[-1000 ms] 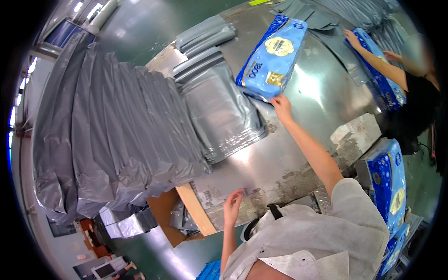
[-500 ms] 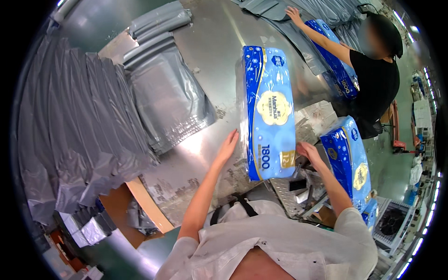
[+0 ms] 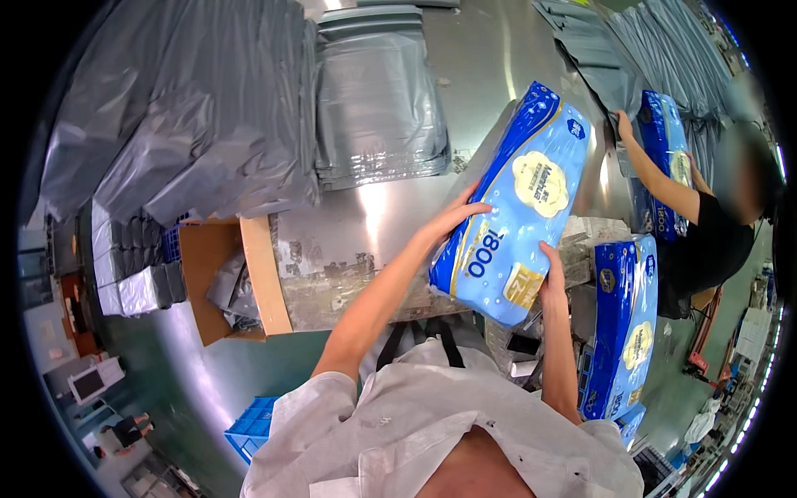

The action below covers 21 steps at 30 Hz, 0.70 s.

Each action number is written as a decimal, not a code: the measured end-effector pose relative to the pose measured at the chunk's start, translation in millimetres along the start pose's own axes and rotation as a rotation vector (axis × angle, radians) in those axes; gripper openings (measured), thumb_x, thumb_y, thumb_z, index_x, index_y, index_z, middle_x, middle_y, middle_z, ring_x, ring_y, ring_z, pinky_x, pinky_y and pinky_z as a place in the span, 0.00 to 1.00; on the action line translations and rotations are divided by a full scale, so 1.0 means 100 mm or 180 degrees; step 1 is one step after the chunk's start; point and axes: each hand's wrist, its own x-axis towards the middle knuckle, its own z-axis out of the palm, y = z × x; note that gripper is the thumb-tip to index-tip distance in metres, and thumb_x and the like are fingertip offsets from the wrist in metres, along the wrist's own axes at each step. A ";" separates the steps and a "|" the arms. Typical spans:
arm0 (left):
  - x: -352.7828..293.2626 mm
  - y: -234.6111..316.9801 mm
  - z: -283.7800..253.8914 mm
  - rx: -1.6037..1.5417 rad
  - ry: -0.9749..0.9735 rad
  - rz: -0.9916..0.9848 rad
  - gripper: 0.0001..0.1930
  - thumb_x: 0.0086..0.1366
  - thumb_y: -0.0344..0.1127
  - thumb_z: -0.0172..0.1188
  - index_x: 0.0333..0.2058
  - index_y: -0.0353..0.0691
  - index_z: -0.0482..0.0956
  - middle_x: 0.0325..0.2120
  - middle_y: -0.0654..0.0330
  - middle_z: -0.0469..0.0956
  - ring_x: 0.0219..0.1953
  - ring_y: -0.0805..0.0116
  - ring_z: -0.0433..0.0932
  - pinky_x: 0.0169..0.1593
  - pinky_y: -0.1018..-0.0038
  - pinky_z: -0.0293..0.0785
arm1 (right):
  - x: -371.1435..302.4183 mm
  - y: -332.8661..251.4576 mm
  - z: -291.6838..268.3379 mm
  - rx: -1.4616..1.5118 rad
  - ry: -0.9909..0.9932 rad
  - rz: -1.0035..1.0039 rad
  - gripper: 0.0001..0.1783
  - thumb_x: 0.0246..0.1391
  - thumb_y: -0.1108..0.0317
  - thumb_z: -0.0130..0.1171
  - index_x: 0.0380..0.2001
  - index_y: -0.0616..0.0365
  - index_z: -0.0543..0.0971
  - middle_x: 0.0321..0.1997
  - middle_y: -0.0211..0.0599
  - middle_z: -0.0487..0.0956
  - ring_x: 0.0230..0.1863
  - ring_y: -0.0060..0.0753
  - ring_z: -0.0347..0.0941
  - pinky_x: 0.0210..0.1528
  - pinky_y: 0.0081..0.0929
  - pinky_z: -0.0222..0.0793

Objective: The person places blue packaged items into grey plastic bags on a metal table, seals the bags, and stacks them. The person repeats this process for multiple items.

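A long blue plastic-wrapped tissue pack (image 3: 521, 224) with a pale flower-shaped label is held tilted over the metal table, its far end leaning right. My left hand (image 3: 458, 214) grips its left edge, the fingers lying over the top face. On the opposite side my right hand (image 3: 551, 272) holds the lower right edge, fingers against the wrap. Beyond my left hand lies a flat stack of grey plastic mailing bags (image 3: 378, 104). A second blue tissue pack (image 3: 624, 324) stands just right of my right forearm.
Many grey bags (image 3: 224, 108) hang over the table's left side. Below them are an open cardboard box (image 3: 267, 274) and a blue crate (image 3: 251, 427). At the right, a co-worker (image 3: 706, 249) in black handles another blue pack (image 3: 664, 141) beside more grey bags (image 3: 589, 50).
The tissue pack has tilted, its far end swinging right. My left hand has closed onto its edge, and my right hand now grips the other side. The view has turned left.
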 end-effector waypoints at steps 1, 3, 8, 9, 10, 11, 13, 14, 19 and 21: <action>-0.18 0.10 -0.02 -0.0019 0.0017 0.0077 0.45 0.57 0.40 0.63 0.69 0.43 0.47 0.62 0.49 0.60 0.60 0.63 0.65 0.60 0.71 0.64 | -0.13 -0.06 0.17 -0.0112 -0.0131 -0.0129 0.42 0.51 0.63 0.60 0.66 0.53 0.53 0.61 0.41 0.64 0.59 0.40 0.65 0.59 0.37 0.65; -0.50 0.25 -0.06 -0.0049 0.0023 0.0187 0.44 0.57 0.38 0.62 0.69 0.43 0.47 0.62 0.50 0.61 0.59 0.64 0.67 0.58 0.73 0.66 | -0.39 -0.14 0.52 -0.0304 -0.0369 -0.0429 0.42 0.50 0.64 0.60 0.66 0.52 0.53 0.60 0.41 0.65 0.59 0.39 0.65 0.59 0.37 0.65; -1.31 -0.05 -0.36 0.0112 0.0185 0.0659 0.47 0.55 0.37 0.65 0.69 0.45 0.46 0.66 0.51 0.54 0.67 0.63 0.54 0.66 0.69 0.52 | -0.95 0.08 0.92 -0.0869 -0.0517 -0.0499 0.58 0.39 0.60 0.69 0.69 0.55 0.45 0.63 0.43 0.62 0.61 0.41 0.63 0.59 0.38 0.66; -1.48 -0.23 -0.51 0.0625 0.0423 0.1018 0.48 0.55 0.36 0.66 0.69 0.44 0.46 0.67 0.51 0.52 0.67 0.62 0.53 0.67 0.68 0.51 | -0.96 0.17 0.95 -0.1012 -0.0732 -0.0399 0.59 0.38 0.60 0.70 0.69 0.55 0.45 0.64 0.43 0.61 0.62 0.42 0.61 0.61 0.38 0.63; -1.73 -0.25 -0.57 0.0533 0.0476 0.1185 0.50 0.54 0.35 0.67 0.69 0.43 0.44 0.67 0.51 0.51 0.67 0.61 0.53 0.67 0.68 0.50 | -1.00 0.28 1.02 -0.1132 -0.0929 -0.0317 0.60 0.37 0.60 0.71 0.69 0.56 0.45 0.64 0.43 0.61 0.63 0.42 0.60 0.62 0.39 0.61; -1.94 -0.27 -0.62 0.0527 0.0611 0.1187 0.52 0.52 0.33 0.68 0.69 0.42 0.42 0.67 0.50 0.51 0.67 0.61 0.53 0.67 0.67 0.52 | -1.00 0.39 1.10 -0.1249 -0.1125 -0.0268 0.62 0.36 0.61 0.72 0.69 0.57 0.45 0.65 0.43 0.60 0.64 0.42 0.58 0.64 0.39 0.59; -2.27 -0.70 -0.86 -0.0015 0.1196 0.0719 0.54 0.51 0.31 0.70 0.69 0.41 0.40 0.64 0.52 0.56 0.64 0.62 0.58 0.64 0.67 0.57 | -0.91 0.75 1.23 -0.1486 -0.1500 -0.0270 0.63 0.35 0.62 0.73 0.69 0.58 0.45 0.67 0.43 0.57 0.67 0.41 0.54 0.67 0.38 0.52; -2.38 -0.84 -0.93 -0.0209 0.1324 0.0440 0.52 0.53 0.31 0.70 0.69 0.40 0.41 0.63 0.53 0.58 0.62 0.63 0.60 0.63 0.69 0.59 | -0.87 0.92 1.25 -0.1637 -0.1688 -0.0231 0.63 0.34 0.62 0.74 0.69 0.59 0.45 0.68 0.43 0.56 0.68 0.41 0.52 0.68 0.38 0.49; -2.50 -1.79 -1.13 -0.0239 0.1836 -0.0251 0.49 0.57 0.31 0.67 0.69 0.40 0.42 0.61 0.55 0.60 0.61 0.65 0.61 0.62 0.71 0.59 | -0.70 1.45 1.07 -0.1507 -0.1888 0.0321 0.58 0.41 0.66 0.72 0.69 0.60 0.46 0.70 0.43 0.53 0.70 0.37 0.48 0.69 0.36 0.47; -2.47 -1.93 -1.16 -0.0039 0.1734 -0.0427 0.46 0.60 0.31 0.64 0.69 0.39 0.41 0.61 0.55 0.61 0.60 0.66 0.62 0.62 0.72 0.59 | -0.69 1.53 0.91 -0.1596 -0.1843 0.0749 0.57 0.43 0.67 0.71 0.70 0.58 0.45 0.71 0.42 0.52 0.70 0.37 0.48 0.67 0.36 0.51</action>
